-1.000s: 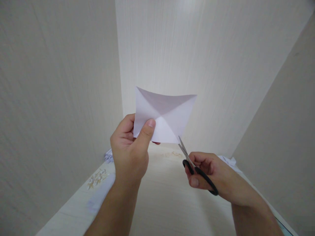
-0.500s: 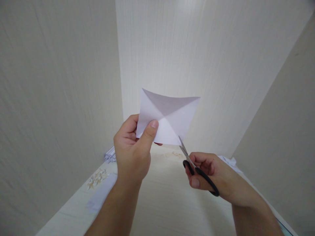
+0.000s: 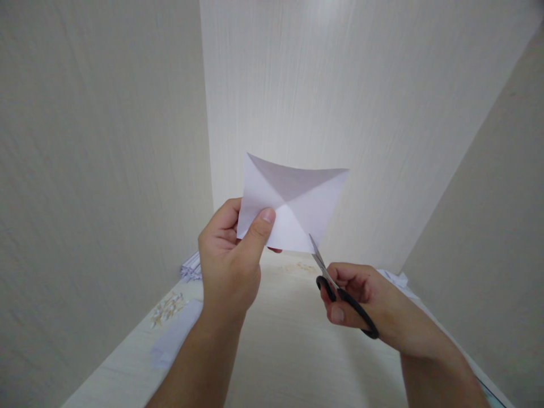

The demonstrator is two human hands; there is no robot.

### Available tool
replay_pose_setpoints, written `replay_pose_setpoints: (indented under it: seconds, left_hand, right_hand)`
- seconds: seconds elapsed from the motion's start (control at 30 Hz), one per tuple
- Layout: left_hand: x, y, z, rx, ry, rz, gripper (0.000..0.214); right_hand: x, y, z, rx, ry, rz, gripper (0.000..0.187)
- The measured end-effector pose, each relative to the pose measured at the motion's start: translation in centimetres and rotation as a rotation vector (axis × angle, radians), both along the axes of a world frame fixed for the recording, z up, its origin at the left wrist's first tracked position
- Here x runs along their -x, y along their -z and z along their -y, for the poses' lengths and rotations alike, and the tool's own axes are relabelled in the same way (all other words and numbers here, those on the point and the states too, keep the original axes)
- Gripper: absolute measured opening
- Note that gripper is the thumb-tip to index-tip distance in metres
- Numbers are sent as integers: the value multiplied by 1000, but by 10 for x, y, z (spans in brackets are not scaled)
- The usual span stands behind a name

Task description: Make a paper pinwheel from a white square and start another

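My left hand [image 3: 232, 255] pinches a white sheet of paper [image 3: 293, 192] at its lower left, thumb on the near face and fingers behind. The paper is raised above the table and shows diagonal creases crossing near its middle. In my right hand [image 3: 352, 300] is a pair of scissors [image 3: 356, 311] with black handles and metal blades. The blades point up and to the left, at the paper's lower right corner. One blade lies over the near face; whether the paper is cut there I cannot tell.
On the table [image 3: 297, 340], a heap of cotton swabs [image 3: 168, 309] and flat white paper [image 3: 176, 334] lie at left. Folded paper [image 3: 191, 267] sits behind them, with more white paper [image 3: 395, 277] at right. Pale panels [image 3: 340, 85] enclose the sides and back.
The paper and my left hand have shifted slightly to the right. The scissor blades look a little closer together at the paper's corner. My right hand has barely moved.
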State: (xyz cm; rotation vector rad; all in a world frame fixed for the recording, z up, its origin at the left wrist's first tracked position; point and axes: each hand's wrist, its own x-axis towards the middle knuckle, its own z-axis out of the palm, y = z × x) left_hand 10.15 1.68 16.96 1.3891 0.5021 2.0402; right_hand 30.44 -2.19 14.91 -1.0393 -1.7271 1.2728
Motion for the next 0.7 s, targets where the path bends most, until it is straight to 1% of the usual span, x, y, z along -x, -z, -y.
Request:
replay_pose_setpoints:
  seconds: [0.2, 0.33, 0.47, 0.7]
  left_hand:
    - [1, 1, -1, -2, 50, 2, 18]
    - [1, 1, -1, 15, 42, -4, 21]
    - [1, 1, -1, 18, 46, 2, 19]
    - [1, 1, 0, 45, 10, -16, 21]
  right_hand:
    - [2, -3, 3, -3, 7, 0, 47]
    - [3, -5, 4, 9, 14, 0, 49]
    - [3, -6, 5, 6, 26, 4, 49]
    - [2, -4, 2, 43, 56, -14, 51]
